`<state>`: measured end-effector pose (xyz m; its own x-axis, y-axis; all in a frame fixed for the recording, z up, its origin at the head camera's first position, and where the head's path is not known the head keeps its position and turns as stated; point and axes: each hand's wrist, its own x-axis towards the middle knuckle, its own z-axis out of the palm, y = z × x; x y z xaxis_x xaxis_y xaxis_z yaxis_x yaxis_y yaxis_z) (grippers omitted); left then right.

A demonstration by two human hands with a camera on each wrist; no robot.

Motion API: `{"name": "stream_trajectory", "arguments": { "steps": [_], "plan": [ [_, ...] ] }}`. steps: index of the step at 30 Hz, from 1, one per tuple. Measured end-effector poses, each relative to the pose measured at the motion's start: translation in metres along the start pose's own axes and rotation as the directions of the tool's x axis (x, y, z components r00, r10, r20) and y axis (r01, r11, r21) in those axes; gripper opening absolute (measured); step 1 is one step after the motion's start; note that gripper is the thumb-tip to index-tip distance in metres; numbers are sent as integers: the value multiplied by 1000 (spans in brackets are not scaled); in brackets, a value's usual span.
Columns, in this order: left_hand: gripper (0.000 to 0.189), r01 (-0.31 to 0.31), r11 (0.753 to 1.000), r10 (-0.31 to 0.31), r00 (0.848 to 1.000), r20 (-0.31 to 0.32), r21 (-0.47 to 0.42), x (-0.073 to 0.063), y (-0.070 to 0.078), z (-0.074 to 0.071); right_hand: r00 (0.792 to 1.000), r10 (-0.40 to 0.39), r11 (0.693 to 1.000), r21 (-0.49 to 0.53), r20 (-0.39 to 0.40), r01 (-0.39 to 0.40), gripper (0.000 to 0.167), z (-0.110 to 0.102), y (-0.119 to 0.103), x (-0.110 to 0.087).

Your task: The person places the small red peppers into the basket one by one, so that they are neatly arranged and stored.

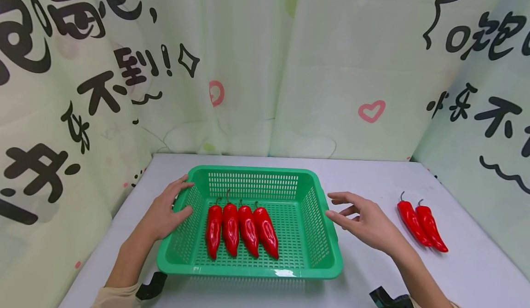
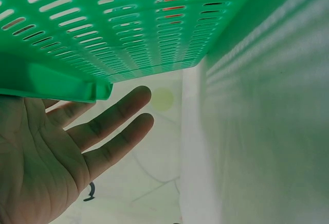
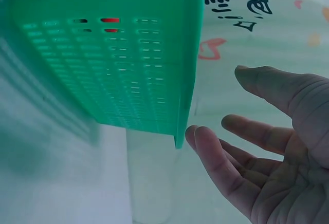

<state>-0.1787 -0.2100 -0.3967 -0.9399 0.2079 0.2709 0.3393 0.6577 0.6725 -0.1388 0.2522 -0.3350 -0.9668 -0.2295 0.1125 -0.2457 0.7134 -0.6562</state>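
A green plastic basket with slotted walls is in the middle of the head view. Four would be too fine a tally, so several red chili peppers lie side by side in it, stems toward the far wall. My left hand rests at the basket's left rim, thumb over the edge. In the left wrist view its fingers stretch out past the rim, fairly straight. My right hand hovers beside the right wall with fingers spread and loosely bent, holding nothing. The right wrist view shows its fingertips close to the rim.
Two more red chili peppers lie on the white table to the right, beyond my right hand. A pale curtain with black lettering and pink hearts hangs behind the table and along both sides.
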Motion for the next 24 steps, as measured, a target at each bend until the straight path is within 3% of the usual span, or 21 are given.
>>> {"name": "stream_trajectory", "arguments": {
  "steps": [24],
  "plan": [
    [54,-21,1000,21,1000,-9,-2,0,-1,1,997,53,991,-116,-58,-60,57,-1,24,-17]
  ]
}}
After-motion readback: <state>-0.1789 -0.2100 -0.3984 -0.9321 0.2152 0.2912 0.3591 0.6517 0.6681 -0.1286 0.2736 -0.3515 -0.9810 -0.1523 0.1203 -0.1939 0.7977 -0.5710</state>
